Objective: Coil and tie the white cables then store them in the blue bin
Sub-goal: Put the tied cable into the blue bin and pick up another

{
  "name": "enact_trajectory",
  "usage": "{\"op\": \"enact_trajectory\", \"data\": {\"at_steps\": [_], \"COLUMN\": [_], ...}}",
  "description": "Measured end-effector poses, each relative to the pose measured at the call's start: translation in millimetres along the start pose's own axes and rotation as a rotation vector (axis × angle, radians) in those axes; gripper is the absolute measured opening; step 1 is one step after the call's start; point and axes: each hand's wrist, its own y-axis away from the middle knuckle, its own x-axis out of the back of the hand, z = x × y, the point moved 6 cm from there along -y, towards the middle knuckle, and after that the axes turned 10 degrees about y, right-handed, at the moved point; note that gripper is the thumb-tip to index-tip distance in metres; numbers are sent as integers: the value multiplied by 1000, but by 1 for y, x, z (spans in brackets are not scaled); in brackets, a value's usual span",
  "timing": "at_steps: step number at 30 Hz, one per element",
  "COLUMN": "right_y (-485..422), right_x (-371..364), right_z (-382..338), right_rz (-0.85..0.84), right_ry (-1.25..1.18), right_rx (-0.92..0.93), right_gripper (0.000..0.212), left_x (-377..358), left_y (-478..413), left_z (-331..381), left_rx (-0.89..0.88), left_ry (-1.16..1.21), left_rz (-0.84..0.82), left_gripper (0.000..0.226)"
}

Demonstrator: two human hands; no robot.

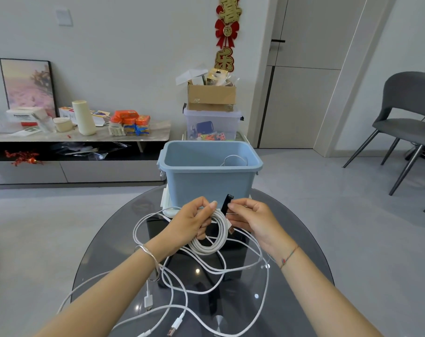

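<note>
Loose white cables (148,299) litter the surface. Left hand (192,220) grips the coiled cable (206,250); right hand (250,217) pinches a black strap (227,201) beside the blue bin (206,186). Bind every loop snugly.

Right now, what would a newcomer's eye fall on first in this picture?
At the centre, the left hand holds a coiled white cable and the right hand pinches a black strap beside it. Just behind stands the blue bin with another white cable inside, and loose white cables sprawl over the glass table.
</note>
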Motion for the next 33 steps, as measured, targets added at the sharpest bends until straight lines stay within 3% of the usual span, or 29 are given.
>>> {"op": "enact_trajectory", "data": {"at_steps": [10, 21, 24, 27, 30, 33], "right_y": [1, 0, 5, 17, 28, 31], "right_x": [-6, -11, -8, -19, -32, -37], "right_z": [8, 7, -11, -26, -30, -29], "right_rz": [11, 4, 79, -7, -95, -74], "right_ry": [52, 137, 374, 614, 839, 997], "right_rx": [-30, 55, 253, 437, 519, 592], "right_gripper": [4, 5, 13, 8, 13, 23], "left_x": [2, 9, 15, 21, 23, 22], "left_y": [1, 1, 1, 0, 1, 3], "left_z": [-10, -18, -16, -13, -10, -8], "left_rx": [-76, -14, -24, -28, -40, -49], "left_ry": [-116, -42, -13, 23, 24, 15], "left_rz": [68, 147, 233, 292, 331, 353], "left_gripper": [27, 26, 26, 27, 27, 28]}}
